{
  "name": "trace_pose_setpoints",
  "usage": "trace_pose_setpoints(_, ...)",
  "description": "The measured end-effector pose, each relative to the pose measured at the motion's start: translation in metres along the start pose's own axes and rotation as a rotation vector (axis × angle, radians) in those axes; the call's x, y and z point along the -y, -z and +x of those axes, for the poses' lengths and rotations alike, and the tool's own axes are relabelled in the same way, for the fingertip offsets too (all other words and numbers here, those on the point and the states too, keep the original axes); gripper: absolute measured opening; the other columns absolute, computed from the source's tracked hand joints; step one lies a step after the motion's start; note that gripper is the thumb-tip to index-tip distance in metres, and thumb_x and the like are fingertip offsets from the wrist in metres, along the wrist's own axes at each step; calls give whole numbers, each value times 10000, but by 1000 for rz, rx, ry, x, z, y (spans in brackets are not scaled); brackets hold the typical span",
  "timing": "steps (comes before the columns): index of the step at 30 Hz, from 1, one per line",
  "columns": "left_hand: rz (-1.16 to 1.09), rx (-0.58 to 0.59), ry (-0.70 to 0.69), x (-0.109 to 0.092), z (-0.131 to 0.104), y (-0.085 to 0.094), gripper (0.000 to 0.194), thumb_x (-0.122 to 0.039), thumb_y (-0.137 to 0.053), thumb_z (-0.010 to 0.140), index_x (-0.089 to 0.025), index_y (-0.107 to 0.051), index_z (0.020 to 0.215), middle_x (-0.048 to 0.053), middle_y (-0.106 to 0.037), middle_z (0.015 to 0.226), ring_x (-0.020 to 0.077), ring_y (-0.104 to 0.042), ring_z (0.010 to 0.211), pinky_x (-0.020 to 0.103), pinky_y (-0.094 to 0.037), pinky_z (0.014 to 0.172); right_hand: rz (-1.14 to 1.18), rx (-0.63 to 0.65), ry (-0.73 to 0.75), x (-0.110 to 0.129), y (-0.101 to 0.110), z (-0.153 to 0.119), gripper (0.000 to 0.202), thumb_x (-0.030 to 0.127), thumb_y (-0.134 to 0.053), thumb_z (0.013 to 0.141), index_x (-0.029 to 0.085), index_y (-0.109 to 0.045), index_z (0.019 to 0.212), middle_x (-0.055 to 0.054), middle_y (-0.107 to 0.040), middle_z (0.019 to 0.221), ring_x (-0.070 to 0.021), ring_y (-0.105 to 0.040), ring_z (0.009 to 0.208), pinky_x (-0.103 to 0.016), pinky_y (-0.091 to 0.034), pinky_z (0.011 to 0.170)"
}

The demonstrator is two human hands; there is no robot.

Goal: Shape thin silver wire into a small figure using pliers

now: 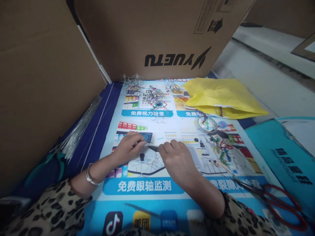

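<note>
My left hand is closed in a pinch above the printed sheet. Its fingertips hold the end of a thin wire, which is hard to make out. My right hand is wrapped round a slim metal tool with dark pointed tips, its handle hidden in the fist. Those tips point left and meet the left fingertips. Below the hands, fine wire loops lie over the print.
Tangled wire pieces lie at the back, near a yellow bag. To the right are a tape roll, coloured wires and red-handled scissors. Straight wires and green-handled pliers lie left. Cardboard walls the back.
</note>
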State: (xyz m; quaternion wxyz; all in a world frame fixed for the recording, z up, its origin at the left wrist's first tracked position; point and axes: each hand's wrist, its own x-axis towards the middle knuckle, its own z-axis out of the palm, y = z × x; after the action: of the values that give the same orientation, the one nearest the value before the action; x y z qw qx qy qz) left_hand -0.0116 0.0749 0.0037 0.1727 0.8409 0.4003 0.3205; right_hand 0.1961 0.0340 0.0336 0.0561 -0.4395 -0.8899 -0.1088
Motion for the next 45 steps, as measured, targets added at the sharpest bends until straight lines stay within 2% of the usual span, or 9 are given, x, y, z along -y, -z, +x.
trace_pose_setpoints(7, 3, -19, -29, 0, 5, -5, 161, -221, -485, 878, -174, -507, 725, -8, -541, 648, 126, -483, 642, 270, -375, 651, -8, -3, 3, 0, 0, 0, 44, 126, -561, 794, 152, -572, 827, -52, -546, 750, -208, -434, 720, -331, -269, 617)
trace_pose_setpoints(17, 11, -65, 20, 3, 4, -6, 146, -202, -516, 859, -172, -501, 716, -20, -544, 639, 115, -480, 623, 253, -366, 628, -4, -19, -25, -3, -7, 1, 50, 126, -551, 801, 163, -576, 825, -44, -538, 750, -203, -421, 721, -332, -260, 634)
trace_pose_setpoints(33, -14, -115, -37, 0, 2, -1, 146, -231, -503, 874, -174, -533, 743, -2, -583, 663, 125, -511, 649, 266, -398, 655, 164, -89, -41, -9, -17, 4, 140, 185, -538, 821, 180, -639, 918, -45, -582, 786, -192, -447, 794, -318, -288, 715)
trace_pose_setpoints(45, -12, -150, -8, 0, 0, -4, 157, -220, -508, 863, -176, -527, 714, -14, -548, 619, 119, -489, 621, 269, -390, 622, 158, -73, 24, -9, -13, 11, 119, 187, -529, 822, 177, -636, 874, -46, -572, 775, -185, -436, 788, -314, -288, 709)
